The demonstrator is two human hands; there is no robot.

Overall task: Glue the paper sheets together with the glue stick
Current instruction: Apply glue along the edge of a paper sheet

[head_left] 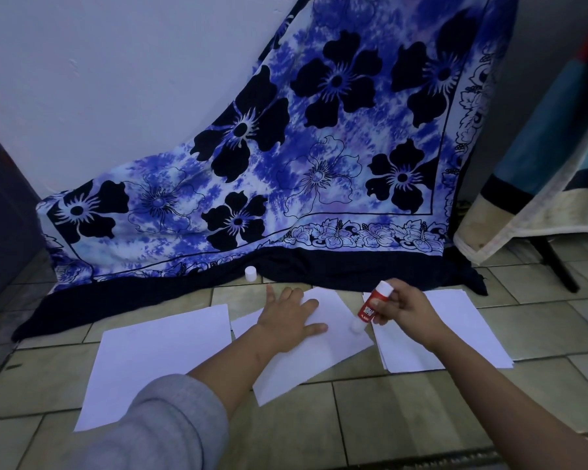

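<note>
Red-and-white plastic glue stick (370, 307) | our right grip (404, 310) pinches it, tip down on white paper sheet (319, 364) | left grip (286, 323) flat, pressing beside

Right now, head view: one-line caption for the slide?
Left hand presses a white paper sheet to the tiled floor; right hand holds an uncapped red glue stick tip-down near its edge.

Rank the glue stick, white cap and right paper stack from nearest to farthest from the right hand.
1. The glue stick, held in the right hand.
2. The paper stack, just under that hand.
3. The white cap, far left by the cloth.
</note>
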